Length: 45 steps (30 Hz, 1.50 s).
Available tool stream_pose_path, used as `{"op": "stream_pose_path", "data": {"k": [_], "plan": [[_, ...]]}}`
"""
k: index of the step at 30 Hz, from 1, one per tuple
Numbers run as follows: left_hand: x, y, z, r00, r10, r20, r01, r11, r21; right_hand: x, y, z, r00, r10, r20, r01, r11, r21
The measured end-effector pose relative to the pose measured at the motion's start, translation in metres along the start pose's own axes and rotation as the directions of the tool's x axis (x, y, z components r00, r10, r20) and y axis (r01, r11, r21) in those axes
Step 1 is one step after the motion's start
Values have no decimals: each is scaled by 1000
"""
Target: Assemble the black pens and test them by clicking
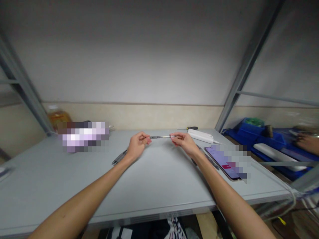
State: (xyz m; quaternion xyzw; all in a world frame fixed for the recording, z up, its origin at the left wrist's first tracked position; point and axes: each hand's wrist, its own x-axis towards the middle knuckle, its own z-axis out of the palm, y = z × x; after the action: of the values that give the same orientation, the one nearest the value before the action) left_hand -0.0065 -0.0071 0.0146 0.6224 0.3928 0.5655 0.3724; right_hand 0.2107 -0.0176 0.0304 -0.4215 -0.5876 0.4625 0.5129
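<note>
Both my hands are raised over the middle of the desk, holding a slim pen assembly level between them. My left hand (139, 144) pinches its grey, barrel-like end (154, 137). From there a thin pen refill (164, 136) runs right into the closed fingertips of my right hand (183, 142). Whether the refill sits inside the grey part is too small to tell. Dark grey pens or pen parts (119, 157) lie beside my left wrist, partly covered by it. More slender dark pens (211, 159) rest to the right of my right forearm.
On the grey desk (154, 186), a phone (226, 164) lies right of a white power strip (200, 136). A screwdriver (191, 128) is near the wall. Back left are a blurred-out item (84, 136) and an amber bottle (58, 116). Another person's hand (309, 144) is beyond blue bins (249, 127).
</note>
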Motion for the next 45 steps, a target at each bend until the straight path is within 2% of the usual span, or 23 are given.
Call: {"op": "stream_pose_path", "data": {"k": [4, 7, 10, 14, 18, 20, 22, 25, 27, 29, 33, 37, 41, 45], "plan": [[1, 1, -1, 998, -58, 6, 58, 997, -48, -1, 2, 1, 1000, -14, 11, 16, 991, -136], [-3, 5, 0, 999, -39, -6, 39, 999, -13, -2, 3, 0, 999, 12, 43, -6, 992, -129], [-7, 7, 0, 998, 70, -4, -69, 991, 116, -2, 5, -1, 992, 75, 100, -70, 996, -50], [-10, 8, -3, 959, 273, 75, -283, 918, 278, -1, 8, -3, 955, 223, 197, -246, 964, 101], [-10, 6, -5, 929, 333, 161, -368, 877, 308, 1, 8, -7, 921, 297, 250, -359, 898, 253], [-10, 6, -5, 912, 345, 223, -402, 862, 308, 3, 7, -8, 947, 257, 193, -310, 889, 337], [-12, 5, -2, 887, 345, 306, -435, 847, 305, 5, 6, -8, 980, 172, 97, -197, 898, 393], [-16, 4, 4, 852, 329, 407, -474, 814, 336, 8, 6, -9, 996, 73, -57, -42, 908, 418], [-17, 2, 7, 866, 306, 396, -457, 805, 378, 10, 5, -10, 986, 73, -153, 1, 901, 434], [-16, -2, 7, 898, 268, 348, -410, 796, 444, 10, 3, -13, 977, 92, -194, 3, 897, 441], [-10, -9, 1, 917, 218, 334, -383, 718, 582, 7, -2, -18, 990, 100, -95, -39, 866, 498], [-8, -12, -1, 906, 221, 362, -411, 668, 620, 2, -4, -23, 990, 135, 31, -128, 795, 594], [-9, -12, 1, 887, 203, 414, -445, 612, 654, 1, -4, -26, 976, 196, 95, -210, 735, 645], [-10, -10, 2, 880, 172, 444, -456, 569, 684, 0, -3, -27, 972, 163, 168, -234, 650, 723]]}}
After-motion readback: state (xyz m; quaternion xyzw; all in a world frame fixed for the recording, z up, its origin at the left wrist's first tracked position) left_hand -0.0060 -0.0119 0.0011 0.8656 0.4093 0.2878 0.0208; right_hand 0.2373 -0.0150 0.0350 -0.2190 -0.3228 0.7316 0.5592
